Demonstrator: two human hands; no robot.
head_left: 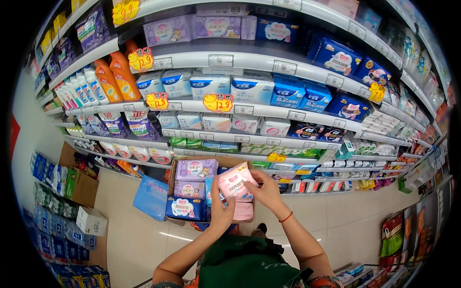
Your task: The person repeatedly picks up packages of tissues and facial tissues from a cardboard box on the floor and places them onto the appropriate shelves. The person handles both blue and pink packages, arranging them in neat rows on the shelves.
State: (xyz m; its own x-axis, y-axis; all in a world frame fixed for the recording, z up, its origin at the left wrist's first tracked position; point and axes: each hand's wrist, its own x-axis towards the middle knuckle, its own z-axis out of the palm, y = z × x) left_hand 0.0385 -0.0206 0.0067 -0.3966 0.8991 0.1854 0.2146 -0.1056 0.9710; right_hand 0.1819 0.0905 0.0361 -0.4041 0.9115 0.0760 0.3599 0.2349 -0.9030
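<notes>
Between my two hands is a pink pack of sanitary pads (233, 180), tilted above an open cardboard box (209, 160). My left hand (221, 207) grips its left side and lower edge. On the right side, my right hand (265, 188) has its thumb on the front and its fingers round the edge. Inside the box lie purple packs (196, 170), a dark blue pack (185, 208) and another pink pack (243, 211). My hands and the held pack hide part of the box's middle.
Shelves ahead carry rows of white and blue packs (210, 86), dark blue packs (336, 57) and orange bottles (124, 74). Left of the box stands a blue plastic piece (152, 198). Bottled-water packs (57, 225) and a white carton (91, 222) occupy the left floor. Wire rails (374, 273) sit at lower right.
</notes>
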